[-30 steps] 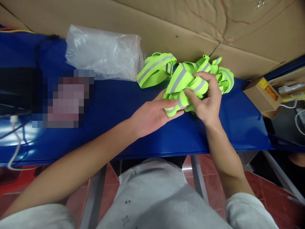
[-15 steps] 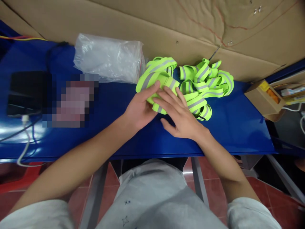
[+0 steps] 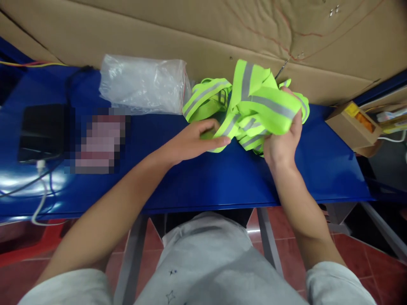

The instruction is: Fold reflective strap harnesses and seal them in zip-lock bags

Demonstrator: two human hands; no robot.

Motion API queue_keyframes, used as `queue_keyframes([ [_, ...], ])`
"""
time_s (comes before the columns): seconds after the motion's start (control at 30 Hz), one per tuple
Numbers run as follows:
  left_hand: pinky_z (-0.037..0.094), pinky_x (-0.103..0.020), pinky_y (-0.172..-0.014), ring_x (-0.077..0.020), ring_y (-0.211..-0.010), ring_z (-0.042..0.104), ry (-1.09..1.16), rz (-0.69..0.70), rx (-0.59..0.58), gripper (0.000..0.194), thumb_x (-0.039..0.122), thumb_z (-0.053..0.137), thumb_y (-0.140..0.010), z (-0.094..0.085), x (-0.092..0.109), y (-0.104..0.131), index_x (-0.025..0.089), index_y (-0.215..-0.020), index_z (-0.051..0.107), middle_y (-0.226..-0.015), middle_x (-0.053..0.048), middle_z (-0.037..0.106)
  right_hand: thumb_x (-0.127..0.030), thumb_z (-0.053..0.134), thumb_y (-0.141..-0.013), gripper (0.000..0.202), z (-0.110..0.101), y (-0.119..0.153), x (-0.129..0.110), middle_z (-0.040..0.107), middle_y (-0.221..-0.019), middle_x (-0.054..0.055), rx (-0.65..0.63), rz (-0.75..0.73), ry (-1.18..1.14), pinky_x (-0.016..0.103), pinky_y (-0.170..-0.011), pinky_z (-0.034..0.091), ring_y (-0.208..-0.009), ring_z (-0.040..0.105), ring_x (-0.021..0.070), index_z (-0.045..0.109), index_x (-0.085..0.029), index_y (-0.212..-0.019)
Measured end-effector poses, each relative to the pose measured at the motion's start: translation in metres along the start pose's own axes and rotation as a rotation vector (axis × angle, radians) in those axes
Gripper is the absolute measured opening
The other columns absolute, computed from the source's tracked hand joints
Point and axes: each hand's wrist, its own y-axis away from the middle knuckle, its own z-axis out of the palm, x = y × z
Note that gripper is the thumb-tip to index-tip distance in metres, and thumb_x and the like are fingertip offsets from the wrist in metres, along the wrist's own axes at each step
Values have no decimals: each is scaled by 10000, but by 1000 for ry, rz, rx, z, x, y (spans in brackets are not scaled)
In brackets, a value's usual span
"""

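One fluorescent yellow-green strap (image 3: 270, 108), viewed by me through the head camera, was held between the left hand (image 3: 202, 140) and the right hand (image 3: 284, 142) above the blue table (image 3: 197, 182), right of centre. I recorded a flat, broad band with a grey stripe along its middle. It was turned over on itself in wide folds: one fold stood up at the far side, another ran toward the right, and a narrower length led down to the near left. I could not tell whether more than one length was in the hold.

I found the left hand closed lightly on that near-left length, thumb laid on top and the other fingers partly hidden by the band. I found the right hand wrapped about the right end of the strap, fingertips behind its edge; the thumb was covered, so I could not report its position. Both grips were taken as closed on the material.

Just beyond the right hand I noted a heap of similar straps (image 3: 303, 106), partly covered by the held one. Just left of the strap, at the far side, lay a coiled loop (image 3: 203, 99) of the same banding with a dark buckle (image 3: 223, 97). Farther left I logged a clear plastic bag (image 3: 143, 87) near the cardboard panel (image 3: 143, 36); well apart, at the right, a small open carton (image 3: 351, 129).
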Motion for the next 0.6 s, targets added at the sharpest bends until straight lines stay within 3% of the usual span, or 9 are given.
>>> queue_keyframes([
  [0.07, 531, -359, -1032, -270, -1172, 678, -159, 57, 9, 393, 448, 906, -776, -1, 0, 0, 209, -1040, 741, -1104, -57, 741, -639, 374, -1076, 455, 1, -5, 18, 621, -1459, 32, -26, 98, -81, 496, -1128, 568, -1354, 639, 266, 540, -376, -1409],
  [0.13, 474, -406, -1163, -307, -1402, 566, -118, 197, 48, 718, 358, 962, -695, 1, 2, 0, 275, -1336, 650, -1434, -78, 646, -641, 414, -1064, 442, 2, -6, 28, 645, -1423, 51, -70, 155, -140, 489, -1080, 596, -1302, 669, 262, 549, -342, -1360],
  [0.2, 424, -435, -1237, -317, -1542, 434, 13, 294, 29, 1012, 266, 1000, -607, 8, 5, 0, 337, -1490, 511, -1627, -70, 488, -609, 468, -1059, 389, 3, -3, 28, 660, -1392, 49, -92, 173, -176, 488, -1070, 599, -1272, 684, 252, 566, -320, -1300],
  [0.27, 427, -442, -1245, -314, -1560, 418, 139, 310, -6, 1052, 253, 998, -609, 15, 7, 1, 353, -1514, 471, -1652, -61, 460, -588, 490, -1060, 354, 5, 4, 22, 673, -1363, 37, -148, 181, -184, 471, -1051, 608, -1249, 697, 242, 586, -315, -1263],
  [0.33, 450, -436, -1231, -312, -1519, 477, 211, 291, 24, 997, 287, 992, -644, 21, 7, 3, 330, -1500, 483, -1588, -70, 533, -607, 444, -1076, 385, 8, 11, 12, 692, -1334, 32, -261, 219, -180, 442, -1016, 627, -1222, 713, 235, 607, -312, -1264],
  [0.43, 464, -406, -1223, -303, -1457, 544, 217, 265, 128, 936, 355, 996, -659, 26, 5, 4, 279, -1459, 516, -1479, -84, 627, -670, 230, -1098, 584, 11, 20, -1, 705, -1338, 40, -475, 254, -144, 404, -1042, 620, -1264, 697, 221, 622, -313, -1341],
  [0.5, 455, -369, -1230, -285, -1473, 530, 229, 257, 191, 945, 382, 1003, -648, 28, 4, 5, 286, -1445, 505, -1499, -76, 615, -712, 121, -1077, 709, 12, 22, -9, 662, -1432, 54, -601, 195, -118, 415, -1140, 566, -1387, 620, 219, 595, -315, -1425],
  [0.53, 454, -354, -1229, -277, -1491, 513, 248, 248, 214, 961, 391, 1006, -643, 28, 4, 5, 302, -1447, 487, -1522, -68, 597, -753, 131, -1056, 746, 11, 23, -12, 616, -1498, 67, -666, 148, -114, 435, -1196, 522, -1460, 556, 229, 565, -308, -1469],
  [0.6, 456, -345, -1224, -275, -1525, 477, 292, 235, 241, 1016, 400, 1015, -627, 28, 6, 6, 332, -1461, 438, -1559, -59, 563, -867, 321, -970, 839, 11, 25, -18, 506, -1608, 108, -778, 50, -118, 486, -1282, 425, -1562, 427, 269, 488, -277, -1543],
])
